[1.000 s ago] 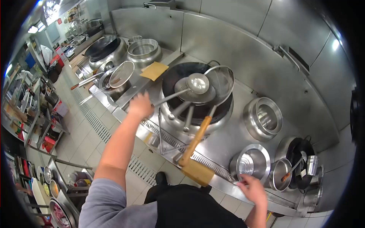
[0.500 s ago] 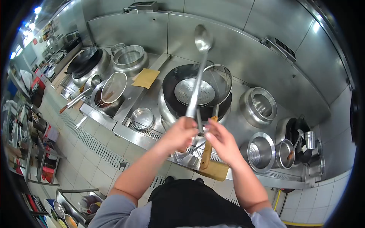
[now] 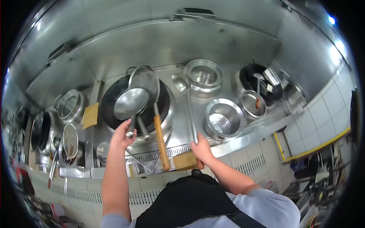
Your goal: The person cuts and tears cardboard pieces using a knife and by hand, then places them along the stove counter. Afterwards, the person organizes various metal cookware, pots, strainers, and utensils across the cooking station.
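Note:
My left hand [image 3: 123, 136] is closed round the dark handle of a round perforated strainer [image 3: 131, 103], whose bowl lies over the black wok [image 3: 109, 104]. A short grey handle [image 3: 143, 129] juts out just right of that hand. In the wok also rests a wire-mesh skimmer [image 3: 146, 81], its wooden handle [image 3: 161, 140] reaching past the stove's front edge. My right hand [image 3: 202, 149] grips the lower end of a long-handled ladle [image 3: 191, 112], with the bowl pointing away beside a steel pot [image 3: 204, 76]. Its fingers are partly hidden.
A wide steel pot [image 3: 224, 119] stands right of the ladle. Beyond it are a smaller pot [image 3: 253, 104] with a utensil inside and a dark wok [image 3: 249, 76]. On the left sit a brown card [image 3: 90, 116] and a mesh sieve [image 3: 70, 140]. A wooden board [image 3: 185, 160] projects at the front edge.
The ladle has passed from my left hand to my right and swung to the right, lower over the stove. My left hand has moved onto the strainer handle. The view has turned right.

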Available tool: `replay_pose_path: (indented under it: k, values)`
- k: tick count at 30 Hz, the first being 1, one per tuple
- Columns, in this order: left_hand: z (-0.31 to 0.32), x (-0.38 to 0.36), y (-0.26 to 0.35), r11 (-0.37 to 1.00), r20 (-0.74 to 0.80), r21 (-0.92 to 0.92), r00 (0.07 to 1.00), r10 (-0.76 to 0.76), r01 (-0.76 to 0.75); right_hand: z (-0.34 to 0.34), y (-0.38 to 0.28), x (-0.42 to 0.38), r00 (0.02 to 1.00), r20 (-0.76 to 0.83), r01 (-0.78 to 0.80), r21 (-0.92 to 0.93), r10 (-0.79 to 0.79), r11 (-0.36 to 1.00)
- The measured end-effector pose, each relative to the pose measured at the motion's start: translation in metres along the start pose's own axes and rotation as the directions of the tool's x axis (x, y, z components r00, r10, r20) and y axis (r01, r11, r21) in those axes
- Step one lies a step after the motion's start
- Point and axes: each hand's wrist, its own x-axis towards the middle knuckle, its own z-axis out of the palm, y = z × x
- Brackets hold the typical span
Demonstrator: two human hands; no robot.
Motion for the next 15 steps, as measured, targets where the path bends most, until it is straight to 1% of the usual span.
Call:
replay_pose_path:
  k: [1,2,3,4,5,7,8,9,10,11,12,13,14,15]
  values:
    - [0.007,0.008,0.003,0.998,0.016,-0.061,0.999,-0.030,0.031,0.003,0.008,-0.005,0.998,0.040,-0.048,-0.077,0.052,0.996]
    - [0.010,0.014,0.007,0.992,0.032,-0.118,0.998,-0.045,0.049,0.008,0.013,-0.007,0.995,0.073,-0.061,-0.103,0.069,0.993]
    - [0.012,0.014,0.012,0.988,0.042,-0.145,0.998,-0.055,0.060,0.013,0.019,-0.010,0.991,0.106,-0.072,-0.129,0.086,0.989]
    - [0.016,0.012,0.017,0.983,0.053,-0.171,0.997,-0.064,0.072,0.015,0.032,-0.010,0.977,0.172,-0.091,-0.202,0.127,0.975]
    - [0.020,0.006,0.018,0.968,0.127,-0.231,0.989,-0.075,0.104,0.020,0.043,-0.012,0.966,0.209,-0.103,-0.233,0.154,0.967]
    - [0.035,-0.018,0.014,0.951,0.186,-0.275,0.978,-0.090,0.140,0.030,0.066,-0.014,0.937,0.282,-0.119,-0.296,0.206,0.948]
    - [0.042,-0.033,0.007,0.977,0.169,-0.211,0.984,0.057,-0.020,0.036,0.078,-0.014,0.923,0.324,-0.105,-0.303,0.206,0.947]
    - [0.064,-0.055,0.000,0.977,0.138,-0.102,0.970,0.201,-0.188,0.028,0.079,-0.011,0.891,0.379,-0.143,-0.287,0.249,0.947]
    - [0.085,-0.077,-0.008,0.939,0.103,0.016,0.935,0.340,-0.343,0.019,0.076,-0.008,0.854,0.431,-0.182,-0.276,0.291,0.944]
    - [0.106,-0.092,-0.014,0.897,0.139,0.151,0.908,0.396,-0.414,0.009,0.073,-0.005,0.812,0.481,-0.222,-0.270,0.331,0.937]
    - [0.130,-0.106,-0.024,0.846,0.123,0.247,0.881,0.456,-0.472,0.011,0.085,0.001,0.866,0.479,-0.054,-0.196,0.144,0.979]
    - [0.152,-0.118,-0.035,0.783,0.124,0.343,0.851,0.510,-0.519,0.004,0.083,0.008,0.901,0.433,0.065,-0.094,-0.018,0.993]
    - [0.172,-0.125,-0.045,0.749,0.179,0.368,0.832,0.525,-0.551,-0.004,0.080,0.015,0.910,0.374,0.197,-0.009,-0.179,0.980]
    - [0.188,-0.126,-0.058,0.716,0.236,0.388,0.813,0.532,-0.581,-0.025,0.056,0.025,0.904,0.340,0.217,0.158,-0.260,0.963]
